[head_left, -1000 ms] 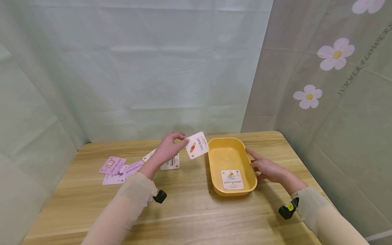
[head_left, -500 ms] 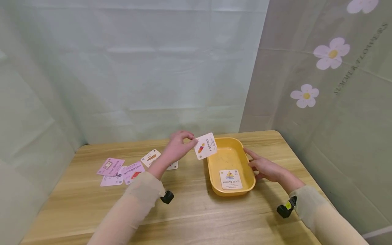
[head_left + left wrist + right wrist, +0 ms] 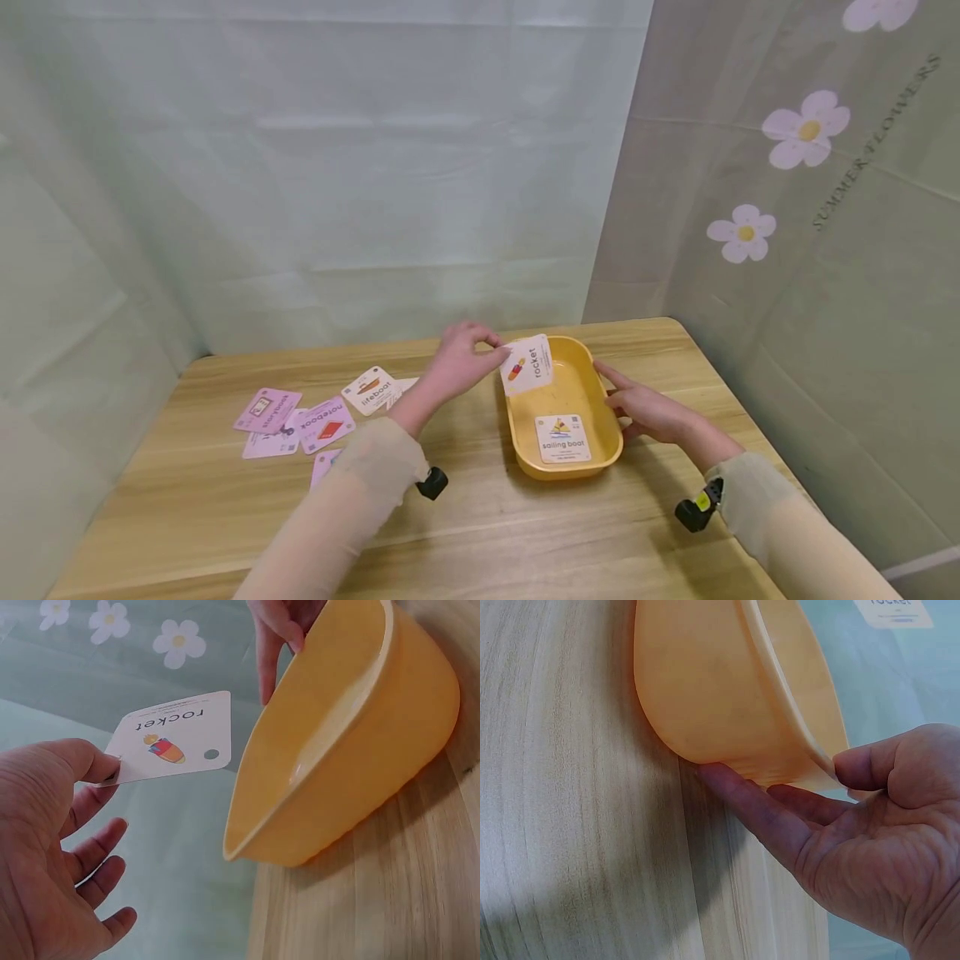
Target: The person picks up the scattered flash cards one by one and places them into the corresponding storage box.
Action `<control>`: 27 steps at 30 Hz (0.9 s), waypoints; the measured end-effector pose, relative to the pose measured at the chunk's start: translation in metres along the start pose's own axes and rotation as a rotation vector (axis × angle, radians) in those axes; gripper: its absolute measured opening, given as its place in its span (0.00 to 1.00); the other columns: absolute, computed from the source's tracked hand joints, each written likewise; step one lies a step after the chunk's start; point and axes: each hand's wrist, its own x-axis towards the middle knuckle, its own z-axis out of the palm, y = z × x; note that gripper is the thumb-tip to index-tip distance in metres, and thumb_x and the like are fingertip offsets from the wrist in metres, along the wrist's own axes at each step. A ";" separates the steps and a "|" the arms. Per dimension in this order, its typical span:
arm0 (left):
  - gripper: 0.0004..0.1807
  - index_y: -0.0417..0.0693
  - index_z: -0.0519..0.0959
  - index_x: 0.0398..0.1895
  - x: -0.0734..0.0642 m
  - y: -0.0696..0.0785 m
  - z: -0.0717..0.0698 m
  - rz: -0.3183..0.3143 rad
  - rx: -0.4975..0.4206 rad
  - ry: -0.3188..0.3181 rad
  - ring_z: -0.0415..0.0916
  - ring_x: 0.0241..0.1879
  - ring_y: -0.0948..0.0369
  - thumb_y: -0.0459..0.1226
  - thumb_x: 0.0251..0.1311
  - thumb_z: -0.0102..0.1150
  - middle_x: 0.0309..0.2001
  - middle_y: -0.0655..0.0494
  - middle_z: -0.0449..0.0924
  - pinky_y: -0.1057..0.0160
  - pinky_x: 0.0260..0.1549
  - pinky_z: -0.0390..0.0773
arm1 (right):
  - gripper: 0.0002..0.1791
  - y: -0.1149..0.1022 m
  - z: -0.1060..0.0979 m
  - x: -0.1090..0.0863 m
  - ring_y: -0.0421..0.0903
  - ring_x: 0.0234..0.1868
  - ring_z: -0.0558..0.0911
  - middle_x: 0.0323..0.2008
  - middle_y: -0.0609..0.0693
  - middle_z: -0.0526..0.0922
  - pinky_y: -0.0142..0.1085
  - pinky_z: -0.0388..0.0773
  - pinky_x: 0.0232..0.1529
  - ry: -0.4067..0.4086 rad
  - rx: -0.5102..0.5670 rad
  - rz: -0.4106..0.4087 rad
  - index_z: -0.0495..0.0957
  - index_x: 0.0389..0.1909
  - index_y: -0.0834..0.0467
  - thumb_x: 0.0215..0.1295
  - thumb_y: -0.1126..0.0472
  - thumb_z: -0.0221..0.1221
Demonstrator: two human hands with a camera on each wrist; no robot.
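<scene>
My left hand (image 3: 467,360) pinches a white card printed "rocket" (image 3: 527,367) by its edge, between thumb and index finger. In the left wrist view that card (image 3: 176,739) hangs in the air, its other fingers loosely spread below. The card overlaps the far left rim of a yellow plastic tray (image 3: 576,375) in the head view. Inside the tray, at its near end, a "sailing boat" card (image 3: 562,439) lies face up. My right hand (image 3: 652,412) holds the tray's right side; in the right wrist view its thumb (image 3: 862,766) meets the rim and the fingers lie against the outer wall.
Left of the tray, a "lifeboat" card (image 3: 371,390) and a pink "notebook" card (image 3: 327,425) lie on the wooden table (image 3: 480,533). A pink "storybook" card (image 3: 268,410) overlaps another card. My left forearm partly covers more cards. Pale curtains (image 3: 360,183) hang around the table.
My left hand has moved right with the rocket card, from left of the tray to over its left rim. The right hand keeps its hold on the tray.
</scene>
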 end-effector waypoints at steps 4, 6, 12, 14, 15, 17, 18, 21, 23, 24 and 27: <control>0.12 0.56 0.85 0.40 0.002 0.003 0.006 -0.013 0.030 -0.013 0.59 0.69 0.45 0.52 0.66 0.63 0.65 0.49 0.72 0.39 0.65 0.64 | 0.41 0.000 0.001 0.000 0.62 0.64 0.74 0.75 0.72 0.53 0.54 0.83 0.50 0.001 0.002 0.003 0.35 0.84 0.46 0.76 0.66 0.41; 0.12 0.57 0.85 0.40 0.004 0.004 0.008 -0.015 0.047 -0.018 0.59 0.70 0.45 0.52 0.66 0.63 0.66 0.48 0.71 0.38 0.65 0.64 | 0.41 0.000 0.001 0.000 0.62 0.65 0.73 0.75 0.73 0.53 0.54 0.83 0.50 0.000 0.004 0.002 0.34 0.84 0.46 0.76 0.66 0.41; 0.10 0.58 0.86 0.40 0.008 0.008 0.017 -0.009 0.097 -0.031 0.59 0.69 0.44 0.51 0.65 0.65 0.65 0.49 0.72 0.37 0.65 0.64 | 0.41 0.000 0.001 0.000 0.63 0.66 0.72 0.75 0.73 0.53 0.55 0.82 0.51 0.000 0.008 0.001 0.34 0.84 0.47 0.76 0.66 0.41; 0.10 0.58 0.86 0.40 0.009 0.010 0.021 -0.007 0.122 -0.035 0.60 0.68 0.45 0.51 0.64 0.65 0.64 0.50 0.73 0.38 0.64 0.65 | 0.41 0.000 0.001 0.000 0.63 0.66 0.72 0.75 0.73 0.52 0.55 0.82 0.51 0.001 0.007 0.003 0.35 0.84 0.46 0.76 0.66 0.41; 0.11 0.58 0.86 0.40 0.010 0.010 0.023 -0.004 0.134 -0.038 0.61 0.67 0.45 0.51 0.64 0.66 0.64 0.50 0.74 0.39 0.64 0.65 | 0.41 0.000 0.000 0.000 0.63 0.66 0.72 0.75 0.73 0.52 0.55 0.82 0.51 0.000 0.006 0.004 0.35 0.84 0.46 0.76 0.66 0.41; 0.11 0.58 0.86 0.40 0.011 0.011 0.026 -0.001 0.159 -0.043 0.62 0.66 0.46 0.52 0.64 0.66 0.64 0.50 0.74 0.40 0.63 0.66 | 0.41 0.000 0.000 0.000 0.63 0.66 0.72 0.76 0.73 0.52 0.55 0.82 0.52 0.001 0.006 0.005 0.35 0.84 0.46 0.76 0.66 0.41; 0.11 0.58 0.86 0.40 0.011 0.011 0.027 -0.003 0.165 -0.046 0.62 0.66 0.47 0.51 0.64 0.66 0.63 0.51 0.74 0.41 0.63 0.66 | 0.41 0.000 0.000 0.000 0.63 0.66 0.72 0.76 0.72 0.52 0.55 0.82 0.52 0.000 0.006 0.005 0.35 0.84 0.46 0.76 0.66 0.41; 0.10 0.58 0.86 0.40 0.012 0.013 0.030 -0.007 0.177 -0.051 0.62 0.65 0.48 0.51 0.64 0.66 0.63 0.51 0.74 0.42 0.62 0.67 | 0.41 0.000 0.000 0.000 0.63 0.66 0.72 0.76 0.72 0.51 0.55 0.82 0.51 -0.002 0.008 0.003 0.35 0.84 0.46 0.76 0.66 0.40; 0.10 0.58 0.86 0.40 0.012 0.014 0.032 -0.011 0.178 -0.055 0.62 0.65 0.48 0.51 0.64 0.66 0.63 0.52 0.75 0.42 0.63 0.66 | 0.41 0.000 0.000 0.001 0.63 0.66 0.72 0.76 0.72 0.51 0.55 0.82 0.51 -0.004 0.011 0.001 0.35 0.84 0.45 0.76 0.66 0.41; 0.10 0.58 0.86 0.40 0.012 0.015 0.033 -0.008 0.181 -0.056 0.63 0.64 0.48 0.51 0.64 0.66 0.63 0.52 0.75 0.42 0.63 0.65 | 0.41 0.001 0.000 0.001 0.63 0.66 0.72 0.76 0.72 0.51 0.55 0.82 0.51 -0.005 0.012 0.000 0.35 0.84 0.45 0.76 0.66 0.41; 0.10 0.58 0.86 0.40 0.013 0.016 0.037 -0.002 0.188 -0.059 0.63 0.63 0.49 0.50 0.63 0.67 0.61 0.53 0.76 0.43 0.62 0.66 | 0.41 0.001 0.000 0.001 0.62 0.65 0.72 0.76 0.72 0.52 0.55 0.83 0.50 -0.008 0.018 -0.002 0.34 0.84 0.45 0.76 0.66 0.41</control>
